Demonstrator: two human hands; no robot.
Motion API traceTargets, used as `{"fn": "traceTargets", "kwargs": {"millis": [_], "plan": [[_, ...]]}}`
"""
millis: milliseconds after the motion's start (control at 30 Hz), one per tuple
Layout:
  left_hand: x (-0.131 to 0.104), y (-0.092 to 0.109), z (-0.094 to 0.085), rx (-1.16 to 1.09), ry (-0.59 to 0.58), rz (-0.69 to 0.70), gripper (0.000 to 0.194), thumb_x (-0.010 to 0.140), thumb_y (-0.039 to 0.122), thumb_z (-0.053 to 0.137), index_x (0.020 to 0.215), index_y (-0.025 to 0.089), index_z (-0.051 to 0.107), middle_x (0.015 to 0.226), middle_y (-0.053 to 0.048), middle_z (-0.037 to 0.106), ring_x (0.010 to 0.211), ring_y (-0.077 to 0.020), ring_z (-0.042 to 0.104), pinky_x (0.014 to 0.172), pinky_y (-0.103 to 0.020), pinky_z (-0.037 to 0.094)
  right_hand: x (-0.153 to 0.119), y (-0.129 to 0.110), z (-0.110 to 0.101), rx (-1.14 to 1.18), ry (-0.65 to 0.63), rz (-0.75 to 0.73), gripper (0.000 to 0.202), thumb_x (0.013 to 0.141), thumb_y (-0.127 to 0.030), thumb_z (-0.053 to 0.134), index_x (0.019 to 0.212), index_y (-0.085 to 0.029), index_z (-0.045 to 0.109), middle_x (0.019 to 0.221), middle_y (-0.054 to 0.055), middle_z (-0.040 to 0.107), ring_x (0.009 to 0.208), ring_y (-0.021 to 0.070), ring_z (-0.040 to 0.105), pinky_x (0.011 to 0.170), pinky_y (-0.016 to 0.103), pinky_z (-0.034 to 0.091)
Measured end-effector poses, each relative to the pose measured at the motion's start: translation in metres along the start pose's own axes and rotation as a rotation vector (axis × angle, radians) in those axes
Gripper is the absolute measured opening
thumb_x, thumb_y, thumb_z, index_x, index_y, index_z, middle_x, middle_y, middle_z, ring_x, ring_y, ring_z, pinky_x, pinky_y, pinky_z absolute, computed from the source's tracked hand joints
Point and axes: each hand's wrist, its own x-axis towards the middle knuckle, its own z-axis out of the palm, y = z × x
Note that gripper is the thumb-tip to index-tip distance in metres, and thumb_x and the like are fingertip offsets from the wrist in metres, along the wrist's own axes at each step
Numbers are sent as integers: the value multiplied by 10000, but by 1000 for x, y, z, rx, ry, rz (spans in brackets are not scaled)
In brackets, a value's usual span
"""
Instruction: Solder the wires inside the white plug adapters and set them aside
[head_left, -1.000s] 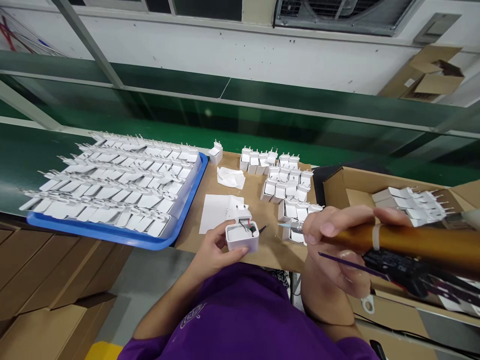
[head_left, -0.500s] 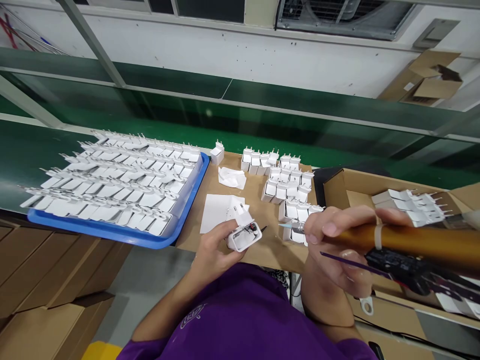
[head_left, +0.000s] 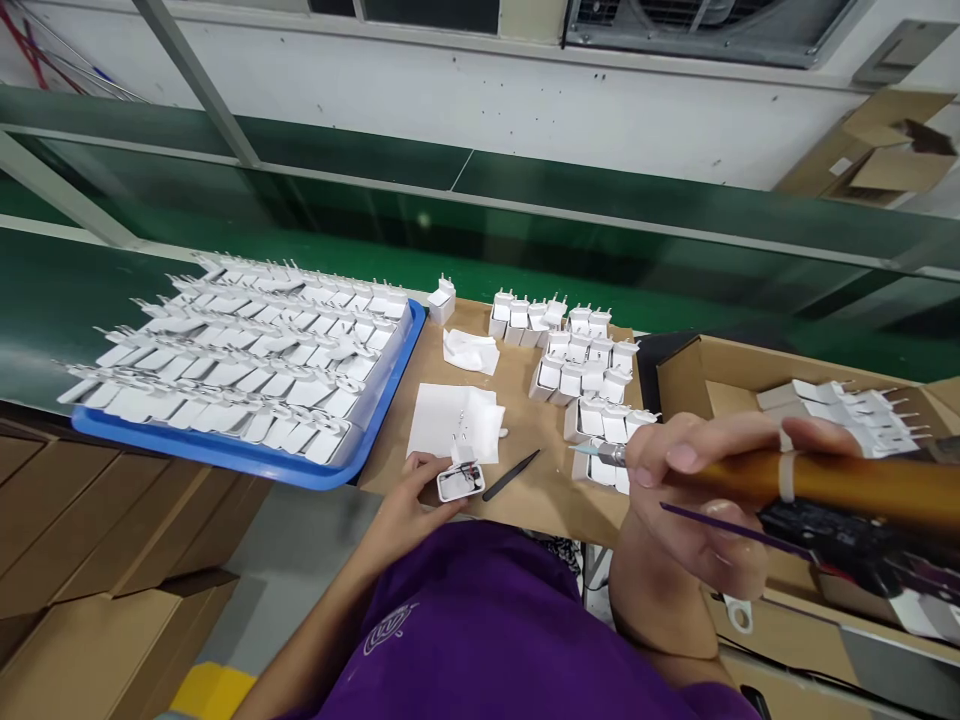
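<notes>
My left hand (head_left: 411,508) grips a small white plug housing (head_left: 460,483) near the front edge of the brown work surface. The housing's open side shows dark and red parts inside, and its pronged cap stands at the back. Black tweezers (head_left: 511,475) lie just right of it. My right hand (head_left: 697,490) is closed around a gold-brown tool (head_left: 840,490) with a metal, pale-tipped nozzle pointing left, raised close to the camera. White paper (head_left: 442,418) and a crumpled white cloth (head_left: 471,352) lie behind the housing.
A blue tray (head_left: 300,474) at the left holds rows of white plug housings. More housings (head_left: 585,370) stand in groups right of centre. One housing (head_left: 442,301) stands alone at the back. A cardboard box (head_left: 679,375) with white housings is at the right.
My left hand has lowered the housing toward the work surface, and more of the tweezers shows. My right hand keeps its hold on the tool. The view has shifted slightly.
</notes>
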Motion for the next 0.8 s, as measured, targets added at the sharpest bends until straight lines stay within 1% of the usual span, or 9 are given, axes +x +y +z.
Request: {"fn": "traceTargets", "kwargs": {"millis": [100, 233, 300, 367, 467, 567, 667, 733, 800], "plan": [[-1, -2, -1, -11, -24, -60, 402, 729, 393, 733, 1085, 220, 666, 1020, -52, 583, 961, -223, 611, 819, -325, 534, 4, 6, -3, 12, -26, -63, 416, 760, -231, 715, 1151, -342, 624, 747, -56, 601, 516, 120, 495, 471, 314, 421], [9, 10, 3, -139, -10, -146, 444, 732, 444, 705, 1092, 201, 613, 1107, -82, 613, 986, -232, 631, 884, -358, 518, 8, 11, -5, 11, -41, -116, 413, 753, -214, 700, 1150, -309, 634, 738, -51, 598, 484, 113, 492, 419, 305, 411], [15, 16, 7, -247, -42, -182, 401, 772, 440, 656, 1084, 206, 563, 1122, -88, 652, 957, -216, 646, 849, -343, 525, 8, 12, -5, 6, -47, -130, 409, 757, -215, 695, 1152, -300, 634, 741, -49, 596, 483, 113, 494, 412, 303, 415], [19, 18, 13, -326, -80, -170, 314, 801, 407, 621, 1030, 219, 519, 1089, -69, 691, 935, -193, 647, 815, -313, 520, 8, 12, -4, 5, -65, -144, 419, 756, -209, 691, 1161, -299, 630, 740, -47, 590, 484, 111, 494, 410, 297, 416], [22, 18, 19, -358, -81, -72, 162, 842, 323, 537, 948, 224, 464, 1011, -40, 706, 899, -161, 637, 795, -288, 499, 6, 10, -4, 1, -46, -124, 415, 763, -216, 694, 1161, -315, 628, 730, -47, 565, 495, 111, 490, 430, 293, 422], [21, 16, 20, -232, -24, 61, 124, 840, 234, 468, 962, 219, 458, 923, -28, 697, 807, -155, 616, 769, -304, 478, 4, 8, -4, -7, -10, -101, 394, 768, -238, 708, 1146, -317, 632, 726, -41, 555, 495, 114, 483, 441, 301, 419], [16, 16, 16, 56, 22, 235, 349, 821, 174, 450, 1167, 199, 490, 987, -52, 704, 899, -201, 597, 863, -375, 429, 4, 7, -4, -5, -1, -94, 406, 756, -235, 711, 1146, -313, 632, 723, -36, 558, 489, 119, 476, 434, 312, 409], [11, 18, 11, 206, -17, 322, 534, 852, 164, 437, 1383, 188, 385, 1145, -82, 686, 1022, -231, 567, 923, -407, 384, 4, 7, -4, 13, -8, -95, 415, 747, -218, 708, 1146, -307, 634, 722, -31, 562, 493, 122, 478, 434, 316, 402], [6, 19, 7, 290, -73, 362, 598, 909, 168, 412, 1488, 198, 263, 1267, -93, 645, 1096, -238, 544, 932, -406, 370, 4, 7, -3, 32, -10, -88, 412, 748, -203, 699, 1144, -301, 637, 729, -28, 571, 502, 122, 484, 441, 316, 395]]}}
